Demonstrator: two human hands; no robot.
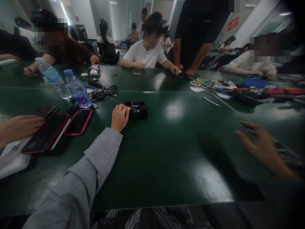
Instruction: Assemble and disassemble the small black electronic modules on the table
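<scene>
My left hand, in a grey sleeve, reaches out over the middle of the green table. Its bent fingers are closed on the left end of a small black device, which has a little screen on top and lies on the tabletop. My right hand hovers at the right, slightly smeared by motion. Its fingers are apart and hold nothing that I can see. Beside its wrist, at the right edge, a dark object is partly hidden and too blurred to name.
Phones, a white box and another person's hand are at the left. Two water bottles stand behind near black cables. A wrench and a pile of cables lie back right. People sit opposite.
</scene>
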